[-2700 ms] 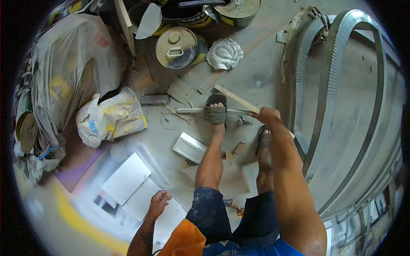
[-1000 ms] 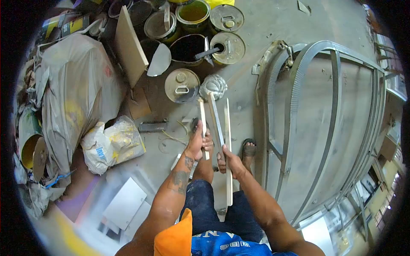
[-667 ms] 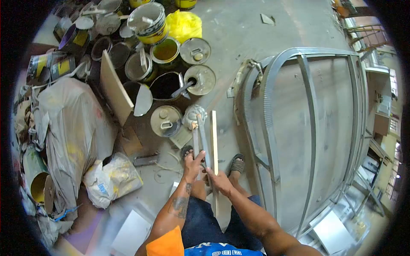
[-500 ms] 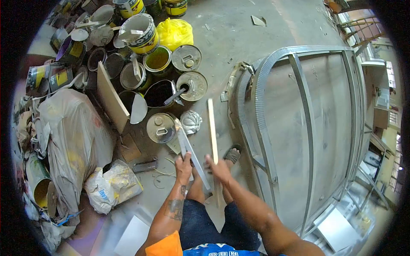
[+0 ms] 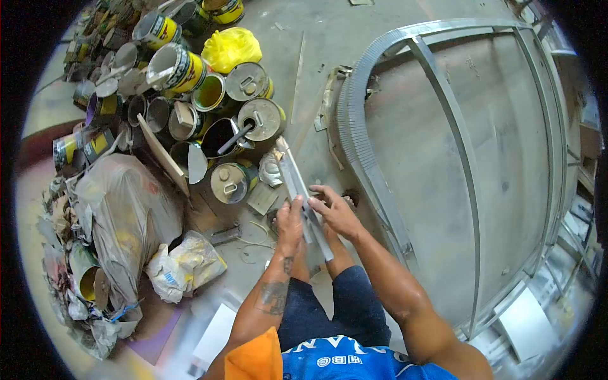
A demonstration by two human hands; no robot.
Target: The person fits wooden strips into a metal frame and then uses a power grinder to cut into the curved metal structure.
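My left hand [image 5: 291,223] is closed around thin metal strips [image 5: 292,172], held at a slant in front of my legs. Their far end has a ragged, tan-coloured tip, and the near end reaches toward my knee. Just to the right, my right hand [image 5: 337,214] has its thumb and index finger apart, with the fingertips at the edge of the strips. Whether they press on the metal is hard to see. Beyond the hands lie a crumpled white bundle [image 5: 270,168] and a lidded paint can [image 5: 228,183]. A thin, pale strip [image 5: 297,79] lies on the floor farther off.
Paint buckets [image 5: 175,69] crowd the left, with a yellow plastic bag [image 5: 232,49] among them. A leaning board [image 5: 161,152], a large plastic-wrapped bundle [image 5: 126,209] and a white sack [image 5: 185,267] stand nearer. A large curved metal frame [image 5: 453,117] lies to the right.
My right hand has let go of the pale strip, which now lies on the floor, and has come up to the metal strips. The view has shifted.
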